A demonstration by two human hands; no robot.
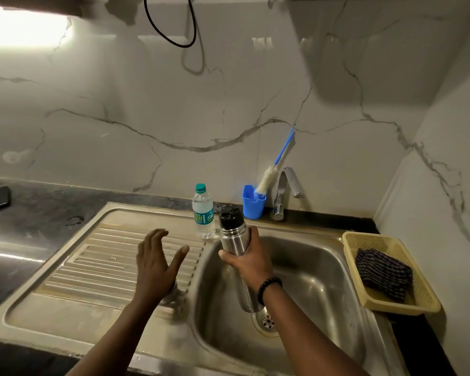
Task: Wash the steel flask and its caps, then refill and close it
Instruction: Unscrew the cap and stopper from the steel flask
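Two hands (158, 261) (251, 263), one steel flask (232, 240), one water bottle (203, 211), one brush (267, 180), one basket (350, 240).

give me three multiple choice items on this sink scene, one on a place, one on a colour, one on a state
1. Where is the striped cloth?
A. in the yellow basket
B. in the sink basin
C. on the draining board

2. What colour is the cup holding the bottle brush?
A. red
B. blue
C. white

3. How is the steel flask right now?
A. lying uncapped in the basin
B. standing alone on the counter
C. held over the basin, black cap on

Answers: 1 A, the cloth lies inside the basket. 2 B, the cup is blue. 3 C, the right hand grips the flask, cap on.
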